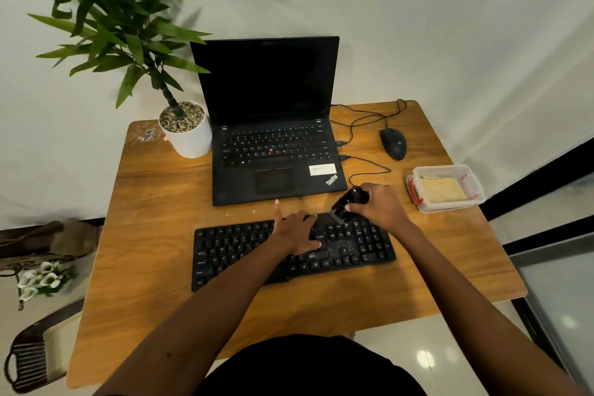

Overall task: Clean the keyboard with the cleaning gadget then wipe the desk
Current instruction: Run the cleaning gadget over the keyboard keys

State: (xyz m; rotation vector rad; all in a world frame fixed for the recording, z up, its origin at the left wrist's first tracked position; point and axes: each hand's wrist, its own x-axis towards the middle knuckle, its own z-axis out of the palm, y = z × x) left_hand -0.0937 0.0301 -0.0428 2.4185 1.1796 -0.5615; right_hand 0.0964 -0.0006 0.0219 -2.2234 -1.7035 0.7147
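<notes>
The black external keyboard (pixel 244 254) lies on the near half of the wooden desk (pixel 154 202), just in front of the open ThinkPad laptop (pixel 273 138). The left hand (pixel 297 231) lies flat across the keys right of centre, fingers stretched out and loose, grasping nothing. The right hand (pixel 382 209) has its fingers wrapped round the black cleaning gadget (pixel 350 201). The gadget tilts down to the left, so its working end meets the far edge of the keyboard above the right-hand key block. That tip is blurred, so it may be bristles or a nozzle. Pale specks show on the keys near the arrow cluster.

The gadget looks small, light and rigid, best gripped round its rounded body, away from the tip. The keyboard is stiff but light enough to slide on the smooth wood, so a flat palm on it makes sense, and its keycaps would not take hard pressure. A wired mouse (pixel 392 143) sits far right, and a clear plastic box (pixel 446 188) holding a yellowish cloth stands at the right edge, handy for wiping the desk
</notes>
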